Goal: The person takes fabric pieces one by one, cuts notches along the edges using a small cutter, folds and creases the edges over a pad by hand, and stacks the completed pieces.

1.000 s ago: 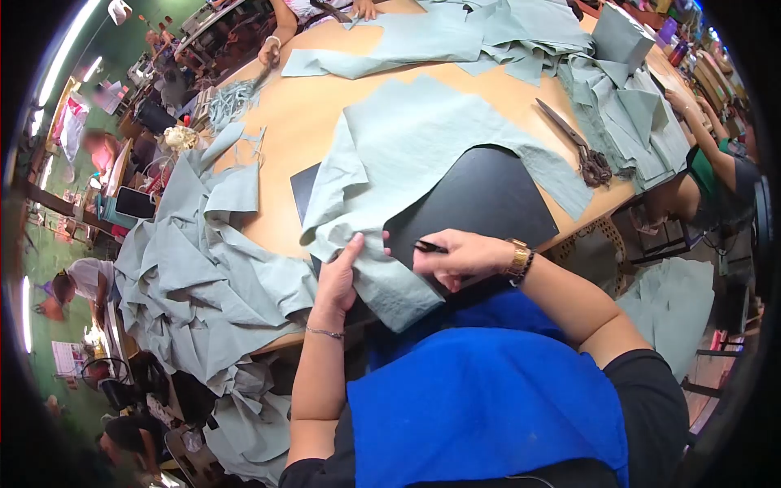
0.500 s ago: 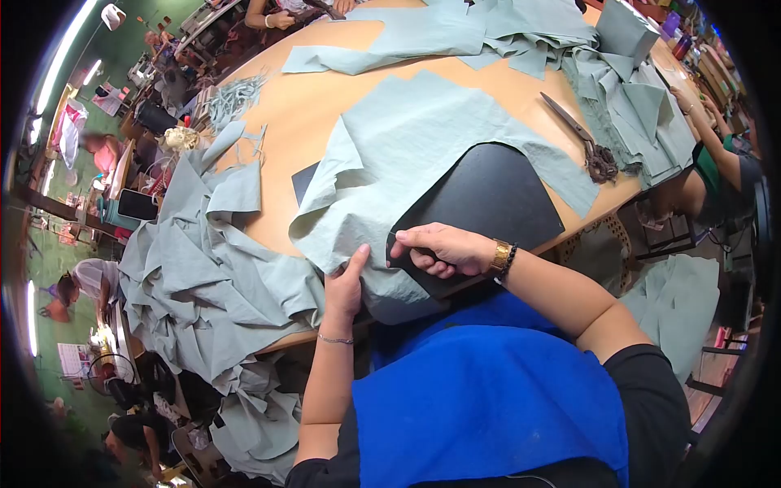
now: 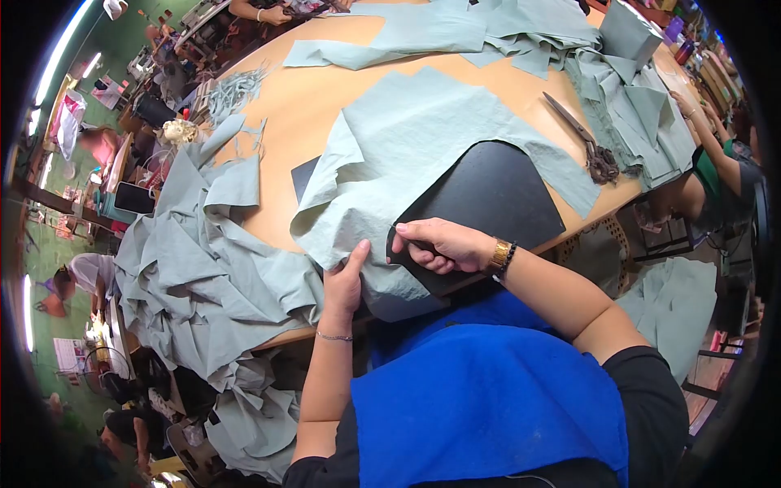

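A pale green fabric piece (image 3: 407,138) lies over a dark curved sheet (image 3: 488,203) at the table's near edge. My left hand (image 3: 342,281) grips the fabric's near part, its thumb on top and the other fingers hidden underneath. Close to its right, my right hand (image 3: 439,246) is closed, with thumb and forefinger together at the fabric's cut edge. Something small and dark shows by those fingertips, too indistinct to name. Dark-handled scissors (image 3: 584,138) rest on the table to the right, apart from both hands.
Crumpled green fabric (image 3: 211,260) spills over the table's left edge. More fabric is piled (image 3: 626,106) at the right, and scraps (image 3: 236,93) lie at the far left. A person's hand (image 3: 277,15) works at the far edge; another person's arm (image 3: 708,134) is at the right.
My right hand has shifted very slightly upward beside the fabric edge. My left hand keeps its grip, and the view has moved a little.
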`<state>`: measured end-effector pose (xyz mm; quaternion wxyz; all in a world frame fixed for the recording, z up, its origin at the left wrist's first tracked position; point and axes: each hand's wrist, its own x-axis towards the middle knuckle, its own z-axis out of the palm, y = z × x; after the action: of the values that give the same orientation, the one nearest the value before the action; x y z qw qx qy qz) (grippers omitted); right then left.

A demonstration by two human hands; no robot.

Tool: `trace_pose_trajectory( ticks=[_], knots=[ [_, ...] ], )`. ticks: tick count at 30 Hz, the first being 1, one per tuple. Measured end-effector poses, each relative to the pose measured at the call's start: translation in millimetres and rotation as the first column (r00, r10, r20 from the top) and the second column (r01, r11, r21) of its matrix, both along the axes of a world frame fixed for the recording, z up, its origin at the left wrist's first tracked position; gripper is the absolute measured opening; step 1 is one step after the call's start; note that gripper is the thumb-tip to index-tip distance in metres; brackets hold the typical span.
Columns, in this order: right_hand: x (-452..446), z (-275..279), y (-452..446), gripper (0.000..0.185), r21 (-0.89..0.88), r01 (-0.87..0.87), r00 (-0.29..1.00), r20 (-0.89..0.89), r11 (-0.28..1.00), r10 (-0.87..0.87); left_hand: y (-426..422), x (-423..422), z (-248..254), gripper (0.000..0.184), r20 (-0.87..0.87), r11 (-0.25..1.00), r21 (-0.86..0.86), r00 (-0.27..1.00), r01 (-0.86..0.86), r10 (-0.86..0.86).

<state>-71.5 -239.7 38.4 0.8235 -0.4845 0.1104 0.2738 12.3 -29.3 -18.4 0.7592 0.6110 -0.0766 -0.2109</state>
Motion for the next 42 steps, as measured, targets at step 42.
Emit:
trace_pose_trajectory(
  ticks=[42],
  knots=[
    [-14.9,-24.0,-136.7,0.034,0.148,0.557,0.824,-0.223,0.817,-0.521,-162.9,53.3,26.3,0.015,0.835,0.837,0.527,0.274,-0.148,-0.477]
  ],
)
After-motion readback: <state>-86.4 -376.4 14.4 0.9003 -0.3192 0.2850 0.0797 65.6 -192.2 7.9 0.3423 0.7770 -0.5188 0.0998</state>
